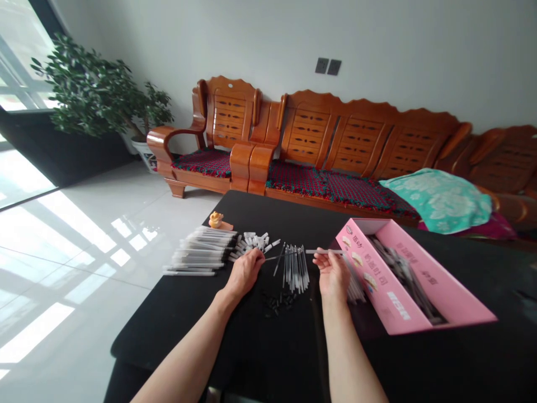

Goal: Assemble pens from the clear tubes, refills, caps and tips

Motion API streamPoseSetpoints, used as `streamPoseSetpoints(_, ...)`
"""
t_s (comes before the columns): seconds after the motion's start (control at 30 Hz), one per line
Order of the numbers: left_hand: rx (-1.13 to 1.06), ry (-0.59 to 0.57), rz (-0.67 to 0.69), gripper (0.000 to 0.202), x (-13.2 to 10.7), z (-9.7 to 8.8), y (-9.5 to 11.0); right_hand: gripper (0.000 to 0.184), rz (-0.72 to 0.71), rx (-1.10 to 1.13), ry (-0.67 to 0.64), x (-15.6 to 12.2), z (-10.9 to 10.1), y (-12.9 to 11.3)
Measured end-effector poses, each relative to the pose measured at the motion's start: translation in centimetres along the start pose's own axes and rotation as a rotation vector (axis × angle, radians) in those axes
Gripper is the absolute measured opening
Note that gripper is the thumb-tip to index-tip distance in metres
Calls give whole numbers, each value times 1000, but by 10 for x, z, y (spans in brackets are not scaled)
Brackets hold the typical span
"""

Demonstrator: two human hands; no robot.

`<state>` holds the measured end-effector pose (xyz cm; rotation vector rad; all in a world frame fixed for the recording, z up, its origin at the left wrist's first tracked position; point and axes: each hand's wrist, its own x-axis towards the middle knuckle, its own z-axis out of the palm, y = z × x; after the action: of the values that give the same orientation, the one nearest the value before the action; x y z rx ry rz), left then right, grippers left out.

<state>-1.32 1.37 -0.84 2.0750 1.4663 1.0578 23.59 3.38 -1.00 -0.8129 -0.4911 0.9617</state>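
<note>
Closed around one end of a thin pen refill (273,257), my left hand (247,267) is over the middle of the black table, the refill pointing right. My right hand (334,274) pinches a whitish pen barrel (325,252), which lies level and points left toward the refill; the two are apart. Between my hands a fan of refills (296,271) lies on the table. Small black plugs (279,302) are scattered nearer to me. Behind my left hand is a heap of white pen caps (255,242). Beside my right hand, partly hidden, lie more barrels (356,288).
A row of capped pens (201,252) lies at the table's left edge, with a small yellow figurine (216,219) behind it. On the right a pink box (380,280) holds many pens. Beyond the black table (268,207) stands a wooden sofa (314,134).
</note>
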Motion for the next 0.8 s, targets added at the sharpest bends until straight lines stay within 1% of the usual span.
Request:
streamPoseSetpoints(0.27, 3, -22, 1, 12, 0, 2, 0, 23, 16, -9, -38, -7, 6, 2)
streamPoseSetpoints(0.5, 12, -14, 1, 14, 0, -1, 1, 17, 27, 31, -3, -3, 2, 3)
streamPoseSetpoints(0.6, 7, -13, 3, 14, -1, -1, 1, 18, 31, 37, -5, -3, 1, 3)
streamPoseSetpoints(0.8, -11, -16, -8, 13, -1, 0, 3, 21, 50, 9, -49, -6, 5, 3)
